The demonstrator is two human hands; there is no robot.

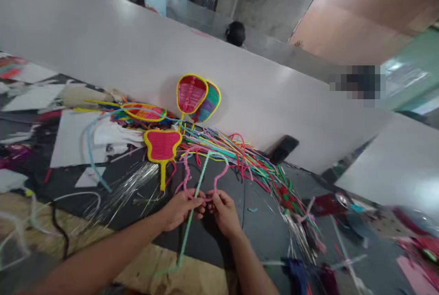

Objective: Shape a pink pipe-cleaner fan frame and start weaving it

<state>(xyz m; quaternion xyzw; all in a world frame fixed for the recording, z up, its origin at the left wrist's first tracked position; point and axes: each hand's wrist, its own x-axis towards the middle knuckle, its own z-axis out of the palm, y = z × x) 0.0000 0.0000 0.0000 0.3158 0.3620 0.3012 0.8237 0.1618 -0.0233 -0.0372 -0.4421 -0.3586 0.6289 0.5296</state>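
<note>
In the head view my left hand (185, 206) and my right hand (223, 212) sit close together over the dark table, fingers closed. Between them they pinch the lower end of a pink pipe cleaner (187, 174) bent into a wavy, fan-like outline. A mint green pipe cleaner (203, 174) hangs over the top of this outline and runs down past my left fingers towards the table's front. Just beyond stands a finished red pipe-cleaner fan (163, 145) with a yellow rim and handle. How the pink ends meet is hidden by my fingertips.
Two more fans, a pink one (192, 96) and a striped one (211, 103), lean on the white partition (260, 89). Loose pipe cleaners (233, 151) lie along its foot, near a black phone (284, 149). Silvery strips (137, 180) and white papers (77, 137) cover the left.
</note>
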